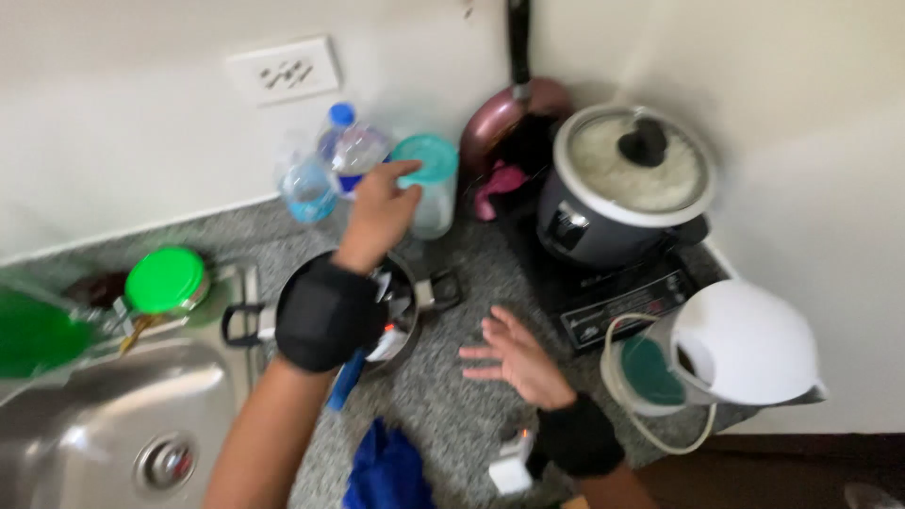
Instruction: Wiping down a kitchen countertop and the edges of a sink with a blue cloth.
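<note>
While the left hand [382, 209] touches a teal-lidded jar [429, 184] beside bottles [325, 170], the right hand [514, 358] hovers spread.

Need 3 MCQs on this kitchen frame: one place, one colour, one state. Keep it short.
1. What does the left hand touch?
A. the teal-lidded jar
B. the sink
C. the rice cooker

2. What colour is the round lid by the sink?
A. red
B. green
C. yellow

3. How is the right hand?
A. closed on a cup
B. flat in the sink
C. open, fingers spread, holding nothing

Key: 1 A, its fingertips lie on the jar's lid at the wall. 2 B, the lid is bright green. 3 C, it hangs open over the speckled counter, beside the pot.
</note>
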